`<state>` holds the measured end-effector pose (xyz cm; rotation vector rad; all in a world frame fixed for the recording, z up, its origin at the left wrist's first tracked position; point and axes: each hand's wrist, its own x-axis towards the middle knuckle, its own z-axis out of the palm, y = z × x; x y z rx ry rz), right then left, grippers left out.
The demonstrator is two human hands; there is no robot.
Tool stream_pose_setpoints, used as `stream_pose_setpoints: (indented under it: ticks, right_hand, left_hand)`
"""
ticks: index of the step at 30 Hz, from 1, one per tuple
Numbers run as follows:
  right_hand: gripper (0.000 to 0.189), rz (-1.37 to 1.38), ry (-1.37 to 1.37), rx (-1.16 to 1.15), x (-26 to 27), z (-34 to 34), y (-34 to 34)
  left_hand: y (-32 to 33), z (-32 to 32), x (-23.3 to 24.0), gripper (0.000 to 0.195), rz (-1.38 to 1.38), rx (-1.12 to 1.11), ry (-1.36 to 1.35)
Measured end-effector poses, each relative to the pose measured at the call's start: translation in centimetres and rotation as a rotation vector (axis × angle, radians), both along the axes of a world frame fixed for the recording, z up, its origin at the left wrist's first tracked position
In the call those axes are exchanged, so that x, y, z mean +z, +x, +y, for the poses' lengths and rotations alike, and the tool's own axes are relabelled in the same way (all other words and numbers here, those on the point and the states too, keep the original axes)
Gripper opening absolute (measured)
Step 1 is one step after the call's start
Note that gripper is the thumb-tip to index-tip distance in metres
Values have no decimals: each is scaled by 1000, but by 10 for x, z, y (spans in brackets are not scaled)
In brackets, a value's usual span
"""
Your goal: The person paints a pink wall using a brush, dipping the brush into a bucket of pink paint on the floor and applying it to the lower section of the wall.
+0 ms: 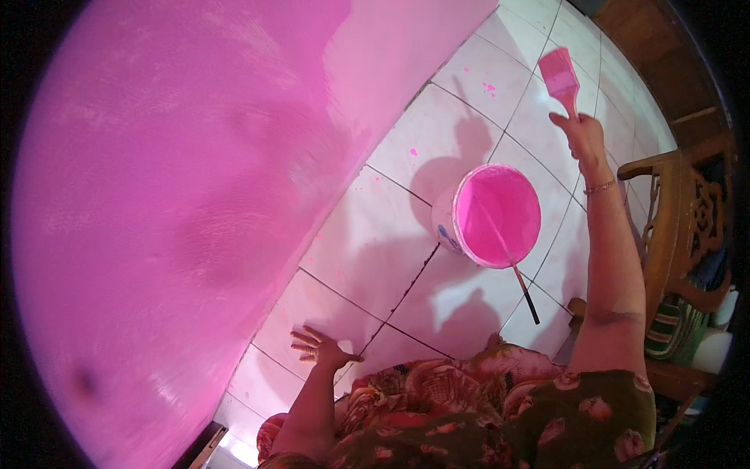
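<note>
My right hand (587, 140) grips the handle of a wide flat paintbrush (558, 73), held out to the upper right with its pink-coated bristles pointing away from me. Below and left of it, a white plastic bucket (443, 220) stands on the floor, its inside coated bright pink. A thin stick (523, 290) leans in the bucket, with its dark end jutting over the rim towards me. My left hand (318, 347) is empty, fingers spread, low over the tiles near the wall. Pink paint covers the wall (234, 193), deeper at left than in the paler patch (398, 53).
White floor tiles (375, 281) bear pink drips (490, 89) near the wall. A carved wooden chair (662, 217) stands at the right, with a green striped item (674, 331) by it. Brown wooden furniture (656, 58) curves along the upper right. A dark wooden edge (205, 445) meets the wall at lower left.
</note>
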<state>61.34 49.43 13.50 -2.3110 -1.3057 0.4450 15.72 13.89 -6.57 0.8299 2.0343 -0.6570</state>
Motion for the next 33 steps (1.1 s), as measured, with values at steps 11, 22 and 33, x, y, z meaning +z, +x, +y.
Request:
stream_pose_setpoints:
  ticks: [11,22,33]
  right_hand:
    - [43,619,-273,-333,-54,-113,24]
    - [35,488,-565,-307,-31,-316,36]
    - [23,666,-566,-357,22,-372,22]
  left_hand:
    - [-3,-7,-18,164,23,-5,29]
    - [-19,-1,-33,160,85,-155,-170]
    - [180,161,63,88,-1102,1099,327]
